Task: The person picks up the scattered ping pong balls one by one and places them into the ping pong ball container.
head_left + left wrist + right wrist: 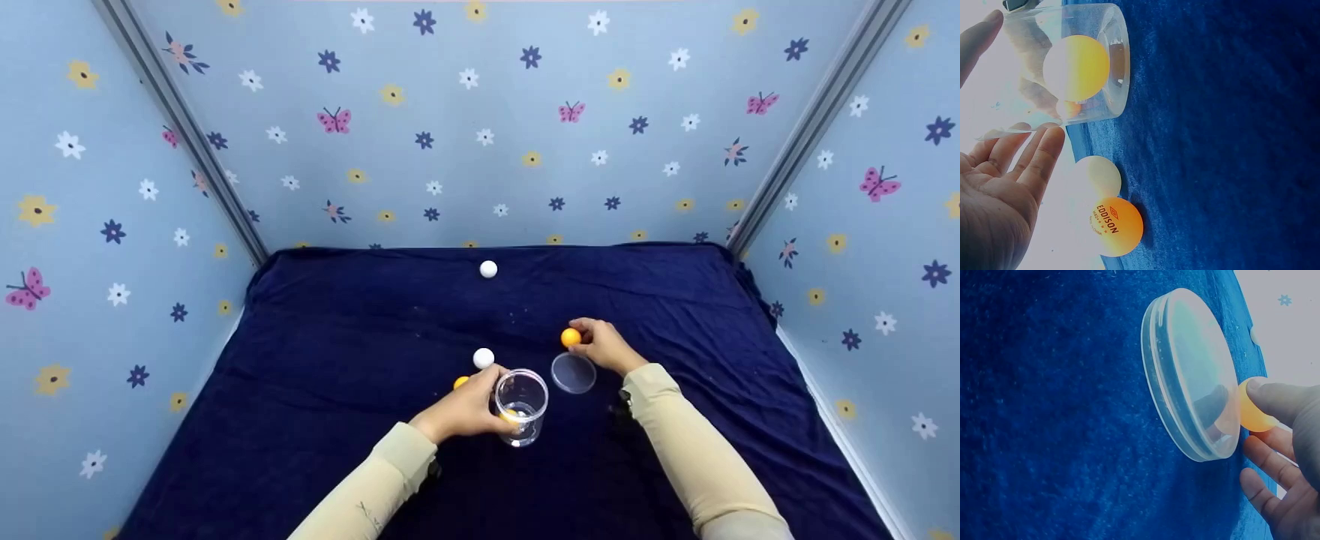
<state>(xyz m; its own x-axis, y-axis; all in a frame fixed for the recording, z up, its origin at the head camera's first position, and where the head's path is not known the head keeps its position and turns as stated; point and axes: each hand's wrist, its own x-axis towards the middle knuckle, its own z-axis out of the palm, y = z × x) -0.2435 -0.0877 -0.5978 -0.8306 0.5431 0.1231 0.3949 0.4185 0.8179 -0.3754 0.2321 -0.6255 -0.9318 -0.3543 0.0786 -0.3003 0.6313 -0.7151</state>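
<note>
My left hand (463, 406) grips a clear plastic jar (523, 386) by its side, with the jar's mouth facing up. One orange ball (1078, 68) lies inside at the bottom. Beyond the jar's right side, my right hand (609, 348) pinches another orange ball (571, 337) between thumb and fingers. This ball is just past the clear round lid (1202, 377), which lies on the dark blue cloth. Beside my left hand sit a white ball (484, 358) and an orange ball (1117, 226) with printed lettering; the hand partly hides the orange one in the head view.
Farther back on the blue cloth (360, 315) is a second white ball (488, 268). Flower-patterned walls (480, 112) stand at the back and both sides, with grey metal posts (187, 127) in the corners. The cloth has wrinkles on the right.
</note>
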